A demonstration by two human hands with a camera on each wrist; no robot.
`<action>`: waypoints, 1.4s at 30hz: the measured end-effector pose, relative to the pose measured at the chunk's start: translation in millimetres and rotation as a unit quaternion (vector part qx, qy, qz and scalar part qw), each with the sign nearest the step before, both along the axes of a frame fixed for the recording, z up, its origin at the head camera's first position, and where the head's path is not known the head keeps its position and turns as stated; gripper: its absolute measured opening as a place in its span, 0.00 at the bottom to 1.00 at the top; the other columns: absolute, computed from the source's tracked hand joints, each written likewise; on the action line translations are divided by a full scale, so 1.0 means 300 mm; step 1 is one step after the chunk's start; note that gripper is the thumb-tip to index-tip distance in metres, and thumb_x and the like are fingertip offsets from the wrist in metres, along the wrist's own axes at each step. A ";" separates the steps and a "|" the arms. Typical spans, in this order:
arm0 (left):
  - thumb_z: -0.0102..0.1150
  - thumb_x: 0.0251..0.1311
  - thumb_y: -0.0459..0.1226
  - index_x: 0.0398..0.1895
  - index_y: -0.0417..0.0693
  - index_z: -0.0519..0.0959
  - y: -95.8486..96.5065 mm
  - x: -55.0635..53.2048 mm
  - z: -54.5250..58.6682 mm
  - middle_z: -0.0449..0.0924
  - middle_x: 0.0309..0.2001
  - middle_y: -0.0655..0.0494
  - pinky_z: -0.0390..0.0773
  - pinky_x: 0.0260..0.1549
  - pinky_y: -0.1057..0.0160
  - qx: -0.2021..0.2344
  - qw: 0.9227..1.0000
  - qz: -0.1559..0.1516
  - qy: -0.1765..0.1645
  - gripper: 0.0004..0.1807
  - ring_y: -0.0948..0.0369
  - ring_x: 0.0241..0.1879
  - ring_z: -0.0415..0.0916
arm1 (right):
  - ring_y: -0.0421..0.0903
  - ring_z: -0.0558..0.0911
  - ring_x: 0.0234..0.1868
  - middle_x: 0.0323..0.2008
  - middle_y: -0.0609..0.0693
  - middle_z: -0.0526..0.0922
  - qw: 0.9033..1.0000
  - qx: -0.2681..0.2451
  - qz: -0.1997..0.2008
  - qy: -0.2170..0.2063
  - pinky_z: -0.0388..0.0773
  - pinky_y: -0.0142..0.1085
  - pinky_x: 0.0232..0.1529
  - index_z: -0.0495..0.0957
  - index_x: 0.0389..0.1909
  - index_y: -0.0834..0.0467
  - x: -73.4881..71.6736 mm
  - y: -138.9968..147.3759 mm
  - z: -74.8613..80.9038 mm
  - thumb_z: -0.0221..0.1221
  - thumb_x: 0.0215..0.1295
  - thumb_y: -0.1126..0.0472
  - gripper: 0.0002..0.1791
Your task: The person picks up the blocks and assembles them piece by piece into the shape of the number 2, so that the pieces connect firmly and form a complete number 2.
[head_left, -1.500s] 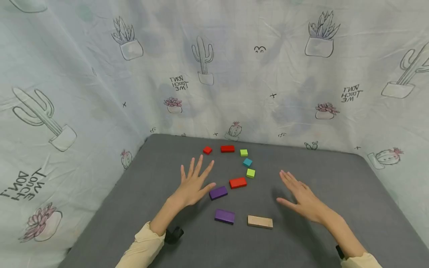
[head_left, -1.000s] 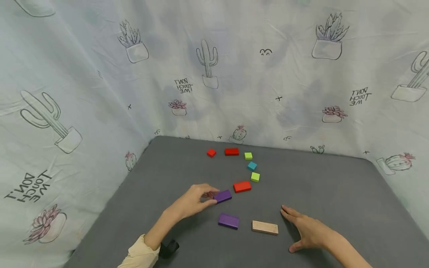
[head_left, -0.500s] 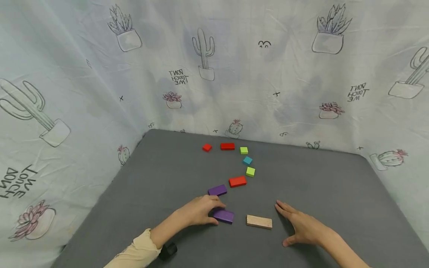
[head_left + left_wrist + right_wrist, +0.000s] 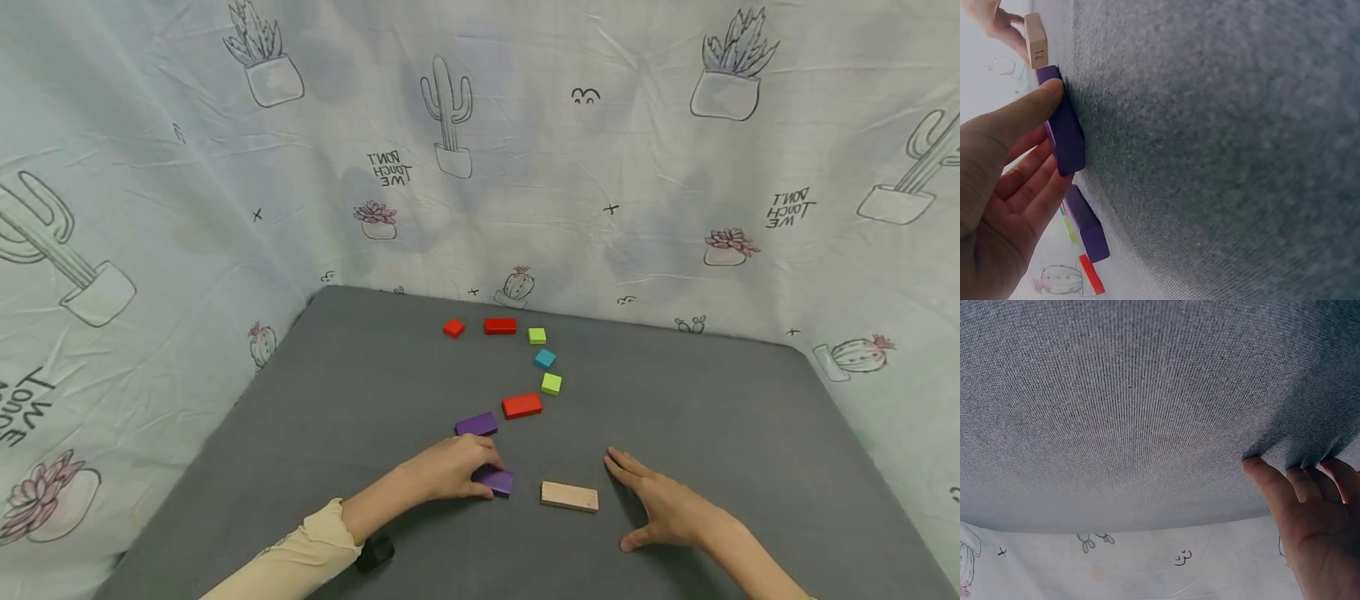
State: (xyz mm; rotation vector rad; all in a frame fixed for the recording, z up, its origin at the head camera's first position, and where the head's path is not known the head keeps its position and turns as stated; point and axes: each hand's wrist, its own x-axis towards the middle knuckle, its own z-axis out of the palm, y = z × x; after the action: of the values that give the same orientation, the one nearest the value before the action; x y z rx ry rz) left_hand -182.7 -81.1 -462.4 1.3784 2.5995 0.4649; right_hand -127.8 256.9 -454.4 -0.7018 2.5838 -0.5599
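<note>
My left hand point(image 4: 453, 468) pinches the nearer purple block point(image 4: 498, 482), which lies at the table's middle. In the left wrist view the thumb presses one side of that purple block point(image 4: 1069, 140) and the fingers reach round the other. Just beyond my knuckles lies a second purple block point(image 4: 476, 424). My right hand point(image 4: 667, 507) holds nothing; its spread fingertips are down at the grey cloth, to the right of a bare wooden block point(image 4: 569, 497). In the right wrist view only the right hand point(image 4: 1316, 519) and cloth are close by.
A red block point(image 4: 522, 406), a lime cube point(image 4: 551, 383), a blue cube point(image 4: 545, 358) and another lime cube point(image 4: 537, 336) run toward the back. At the far side lie a dark red block point(image 4: 500, 326) and a small red piece point(image 4: 453, 328). Cactus-print curtain point(image 4: 525, 208) encloses the grey table point(image 4: 360, 375).
From hovering spread, my left hand came down to the farther purple block, left it, and moved nearer to grip the other one. My right hand lowered to the cloth beside the wooden block.
</note>
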 end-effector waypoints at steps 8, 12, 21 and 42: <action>0.71 0.52 0.44 0.46 0.46 0.84 0.000 -0.026 0.021 0.81 0.41 0.59 0.75 0.41 0.74 0.012 1.000 0.007 -0.003 0.19 0.72 0.39 0.75 | 0.70 0.58 0.67 0.71 0.66 0.52 1.000 -0.003 -0.007 -0.005 0.68 0.60 0.53 0.57 0.70 0.69 0.000 0.004 0.001 0.74 0.37 0.41 0.62; 0.71 0.51 0.44 0.45 0.46 0.84 0.001 -0.036 0.028 0.81 0.41 0.58 0.75 0.41 0.74 0.012 1.000 0.003 0.002 0.19 0.71 0.39 0.75 | 0.70 0.58 0.67 0.71 0.67 0.53 1.000 -0.007 -0.002 -0.002 0.68 0.60 0.53 0.57 0.69 0.70 -0.002 0.002 -0.003 0.73 0.37 0.41 0.62; 0.70 0.52 0.45 0.46 0.46 0.84 0.016 -0.048 0.023 0.81 0.40 0.60 0.73 0.39 0.77 0.003 1.000 -0.017 -0.014 0.20 0.74 0.37 0.73 | 0.69 0.58 0.67 0.71 0.67 0.52 1.000 -0.007 -0.003 -0.005 0.68 0.61 0.53 0.57 0.70 0.70 -0.002 0.001 -0.005 0.73 0.37 0.41 0.62; 0.75 0.44 0.45 0.39 0.49 0.86 0.054 -0.023 0.002 0.80 0.35 0.63 0.74 0.38 0.73 -0.018 1.000 0.006 -0.005 0.18 0.73 0.34 0.73 | 0.69 0.59 0.67 0.71 0.67 0.52 1.000 -0.019 0.006 0.000 0.69 0.62 0.51 0.56 0.70 0.69 0.022 0.031 -0.015 0.72 0.38 0.40 0.62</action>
State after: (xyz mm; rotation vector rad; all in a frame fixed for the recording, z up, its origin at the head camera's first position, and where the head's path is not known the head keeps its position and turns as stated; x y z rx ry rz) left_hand -189.7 -65.0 -461.8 1.3459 2.5963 0.4228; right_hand -121.1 266.1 -458.9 -0.7281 2.5743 -0.6056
